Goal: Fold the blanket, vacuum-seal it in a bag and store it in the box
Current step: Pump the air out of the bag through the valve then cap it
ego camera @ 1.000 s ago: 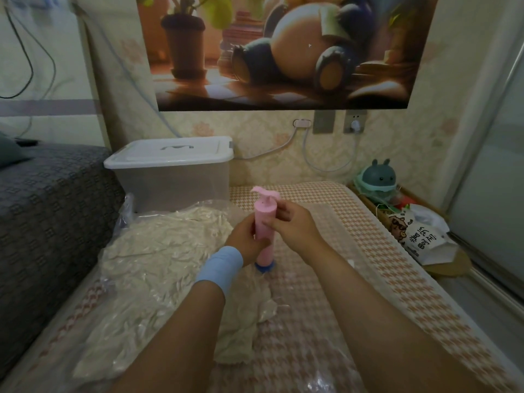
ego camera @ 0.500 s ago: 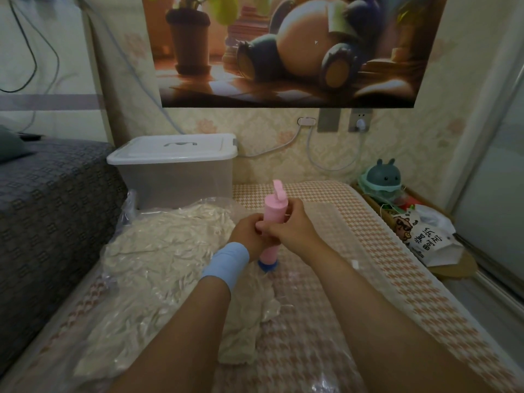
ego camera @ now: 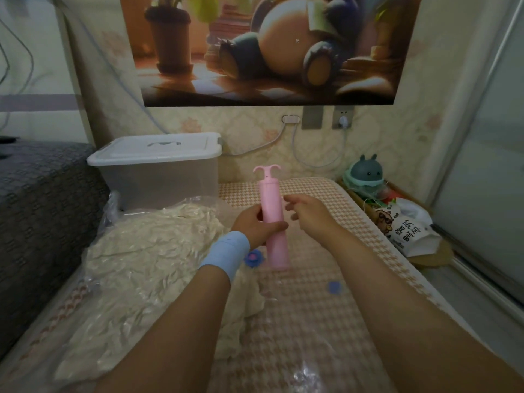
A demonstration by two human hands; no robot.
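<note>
Here we are in someone's home, and it looks like a bedroom. A checked mattress cover (ego camera: 312,307) fills the lower centre. Flowered wallpaper (ego camera: 249,131) runs across the middle, with a big cartoon poster (ego camera: 269,52) at the top. Just under the poster, a plug sits in a wall socket (ego camera: 343,119). There's a lidded plastic box (ego camera: 158,171) left of centre, a bunny-eared toy (ego camera: 365,173) on the right, and a sliding door (ego camera: 482,165) at the right edge.

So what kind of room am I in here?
Probably a home bedroom: a bed with a checked beige cover, a large cartoon poster on the wallpapered wall, and a teal bunny-eared figure beside it.
</note>
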